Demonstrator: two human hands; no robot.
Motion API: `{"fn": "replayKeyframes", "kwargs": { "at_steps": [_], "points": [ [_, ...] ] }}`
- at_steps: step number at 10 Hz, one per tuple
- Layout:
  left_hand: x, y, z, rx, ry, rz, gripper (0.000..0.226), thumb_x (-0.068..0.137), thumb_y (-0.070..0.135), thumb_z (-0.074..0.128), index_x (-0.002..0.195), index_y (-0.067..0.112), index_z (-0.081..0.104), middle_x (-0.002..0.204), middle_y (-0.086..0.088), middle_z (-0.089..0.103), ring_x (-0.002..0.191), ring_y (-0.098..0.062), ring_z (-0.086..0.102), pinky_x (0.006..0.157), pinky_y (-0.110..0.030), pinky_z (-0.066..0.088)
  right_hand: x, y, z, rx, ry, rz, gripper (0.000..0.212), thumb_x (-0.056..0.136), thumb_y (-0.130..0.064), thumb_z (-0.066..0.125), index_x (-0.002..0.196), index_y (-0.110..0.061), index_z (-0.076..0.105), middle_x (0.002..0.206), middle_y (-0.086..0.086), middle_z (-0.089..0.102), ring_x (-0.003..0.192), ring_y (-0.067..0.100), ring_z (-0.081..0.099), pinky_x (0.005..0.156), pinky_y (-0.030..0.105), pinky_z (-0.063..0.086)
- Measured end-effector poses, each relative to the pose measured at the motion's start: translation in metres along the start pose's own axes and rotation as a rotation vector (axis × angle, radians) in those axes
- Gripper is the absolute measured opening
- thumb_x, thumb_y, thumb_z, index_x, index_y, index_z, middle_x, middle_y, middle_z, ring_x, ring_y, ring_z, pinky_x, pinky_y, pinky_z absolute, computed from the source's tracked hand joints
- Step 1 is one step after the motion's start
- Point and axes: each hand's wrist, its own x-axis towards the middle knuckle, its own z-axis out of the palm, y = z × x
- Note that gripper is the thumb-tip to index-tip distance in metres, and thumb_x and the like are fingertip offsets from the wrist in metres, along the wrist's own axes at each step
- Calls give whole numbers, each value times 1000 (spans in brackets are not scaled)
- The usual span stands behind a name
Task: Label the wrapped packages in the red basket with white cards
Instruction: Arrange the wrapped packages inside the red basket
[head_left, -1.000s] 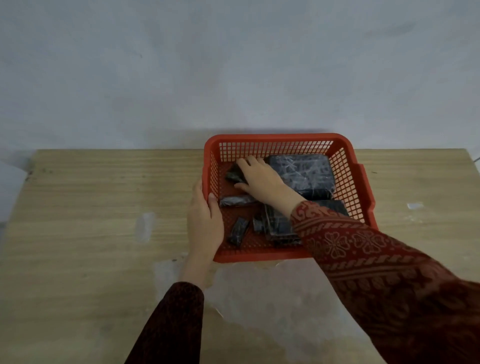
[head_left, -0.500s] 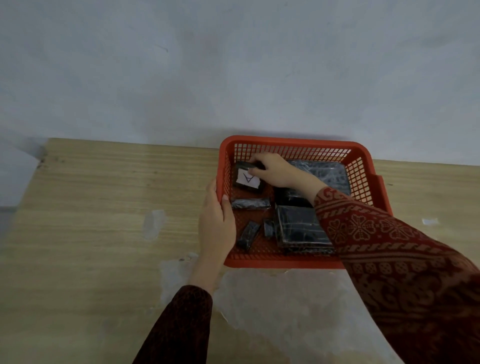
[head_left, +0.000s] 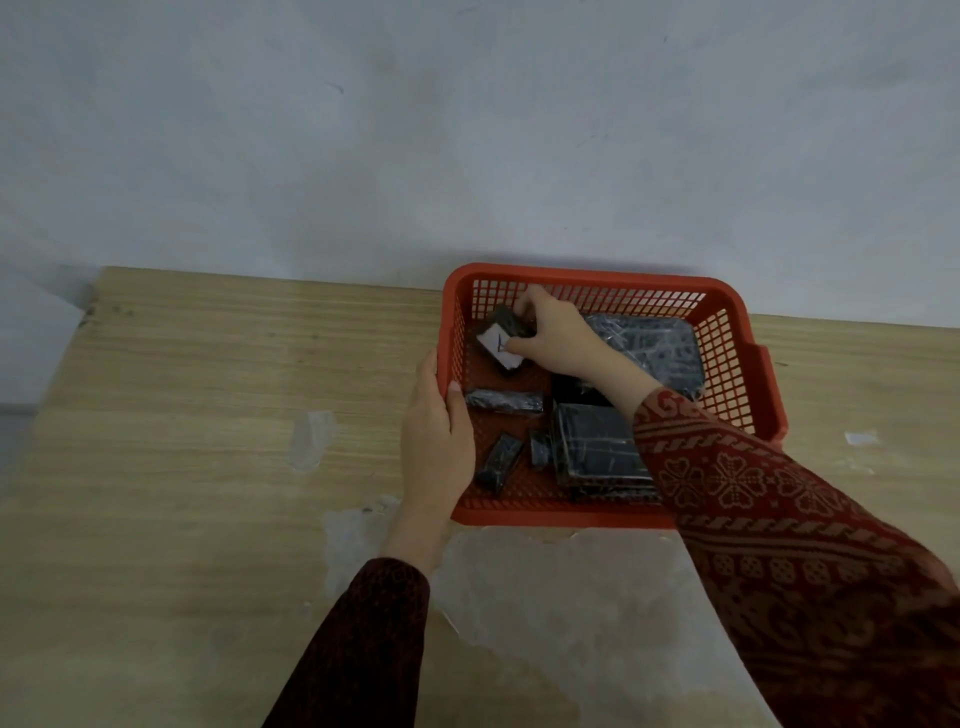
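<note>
A red mesh basket (head_left: 727, 299) sits on the wooden table against the wall. Several dark, plastic-wrapped packages lie in it: a large one (head_left: 649, 345) at the back right, a flat one (head_left: 597, 441) at the front, a slim one (head_left: 504, 401) and two small ones (head_left: 501, 460) on the left. My right hand (head_left: 558, 335) reaches into the back left corner and grips a small dark package (head_left: 506, 319) that carries a white card (head_left: 497, 349) with a drawn mark. My left hand (head_left: 436, 436) clasps the basket's left wall.
The table (head_left: 208, 415) has a worn pale patch (head_left: 571, 597) in front of the basket and a smaller one (head_left: 311, 436) to the left. A white scrap (head_left: 860, 438) lies right of the basket. A grey wall rises just behind.
My right hand moved from the basket's middle to the back left corner, uncovering the white card on the small package, and now holds that package tilted. My left hand stayed on the basket wall.
</note>
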Motion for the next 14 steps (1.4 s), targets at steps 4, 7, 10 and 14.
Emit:
{"fn": "replayKeyframes", "kwargs": {
  "at_steps": [4, 7, 10, 14],
  "points": [
    [-1, -1, 0, -26, -1, 0, 43, 101, 21, 35, 143, 16, 34, 131, -2, 56, 114, -14, 55, 98, -38, 48, -30, -1, -1, 712, 100, 266, 16, 85, -17, 68, 81, -20, 53, 91, 3, 62, 88, 18, 61, 76, 34, 54],
    [-1, -1, 0, -22, 2, 18, 42, 101, 21, 35, 143, 16, 35, 131, -2, 55, 115, -14, 54, 99, -38, 47, -18, -8, 9, 276, 246, 154, 29, 87, -19, 66, 107, -8, 48, 82, 2, 49, 64, 12, 45, 51, 24, 35],
    [0, -3, 0, -24, 14, 30, 42, 101, 19, 36, 143, 14, 36, 135, -1, 53, 119, -11, 51, 101, -27, 42, 2, -1, 17, -280, 26, 26, 52, 87, -22, 65, 129, 0, 44, 137, 22, 37, 115, 39, 49, 95, 41, 42],
    [2, -7, 2, -16, 1, 6, 43, 101, 22, 35, 143, 14, 34, 136, -4, 52, 121, -15, 51, 102, -33, 43, -9, -7, 33, -543, 12, -148, 54, 94, -43, 48, 137, -10, 45, 136, 16, 47, 127, 33, 40, 101, 44, 37]
  ]
}}
